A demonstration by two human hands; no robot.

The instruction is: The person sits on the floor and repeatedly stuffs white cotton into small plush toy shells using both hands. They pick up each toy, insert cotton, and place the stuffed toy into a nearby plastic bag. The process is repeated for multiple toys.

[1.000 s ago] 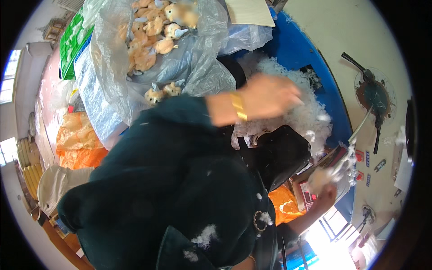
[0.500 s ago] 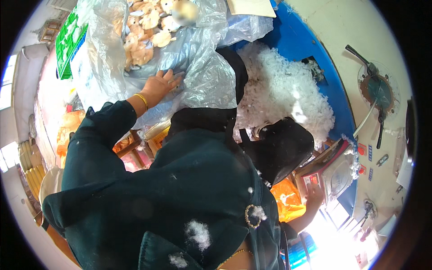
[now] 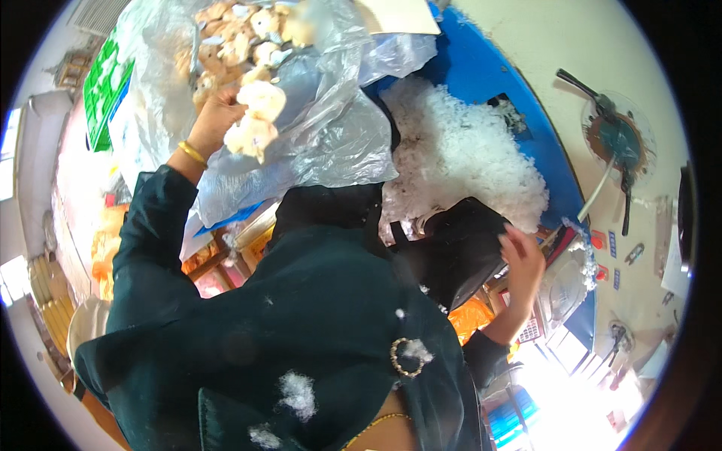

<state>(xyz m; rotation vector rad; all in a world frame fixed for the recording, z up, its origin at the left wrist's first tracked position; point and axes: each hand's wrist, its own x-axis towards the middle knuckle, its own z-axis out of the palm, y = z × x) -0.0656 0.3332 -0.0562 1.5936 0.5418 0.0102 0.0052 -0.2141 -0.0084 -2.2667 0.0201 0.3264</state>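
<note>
My left hand (image 3: 216,122), with a gold bangle at the wrist, is closed on a limp cream plush toy skin (image 3: 254,134) that looks unstuffed. It holds the skin over a clear plastic bag (image 3: 331,143). Inside the bag lie several peach plush toy skins (image 3: 235,43) with pale grey parts. My right hand (image 3: 524,263) is raised at the right, fingers apart and nothing in them. It is beside my black-covered knee (image 3: 466,240) and close to a big heap of white fluffy stuffing (image 3: 466,158).
A blue-walled bin (image 3: 481,56) surrounds the stuffing. Right of it, a pale panel bears a round disc fixture (image 3: 618,143) with black handles. A calculator (image 3: 532,325) and an orange bag (image 3: 470,317) lie by my right arm. A green crate (image 3: 105,94) stands far left.
My left hand has moved left and slightly up, and now holds a plush skin off the bag. My right hand has risen from beside the calculator toward the stuffing.
</note>
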